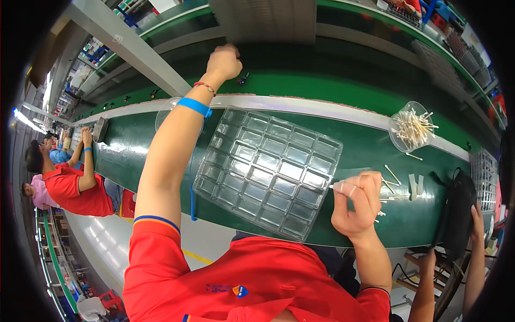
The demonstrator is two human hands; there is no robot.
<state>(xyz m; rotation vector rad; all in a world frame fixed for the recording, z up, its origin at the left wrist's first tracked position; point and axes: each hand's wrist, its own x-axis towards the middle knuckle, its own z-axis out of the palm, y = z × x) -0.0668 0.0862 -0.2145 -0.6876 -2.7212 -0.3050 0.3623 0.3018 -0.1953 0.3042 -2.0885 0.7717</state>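
So the landmark here is the long green conveyor belt (354, 145) running across the bench; everything else is sitting relative to it. Lying on the belt, dead centre, is the big clear plastic compartment tray (268, 169), its long axis slanting from the far left down toward the near right; the pockets are all looking empty to me.

The left hand (224, 61) is reaching way past the far edge of the belt, clenched into a fist; I can't tell whether it's gripping anything, the fingers are hiding it. A blue wrist strap (194, 106) is sitting on that forearm.

The right hand (357, 204) is hovering over the near part of the belt, just beside the tray's right corner; it's pinching a thin white swab stick (339, 188) whose tip is pointing left at the tray, stick lying roughly along the belt. So the right hand is clearly the nearer one to the tray; the tray lies just to its left.

Further right on the belt, a clear round plastic cup of swab sticks (412, 127) is standing by the far edge; a few loose sticks (390, 177) are scattered between it and the right hand.
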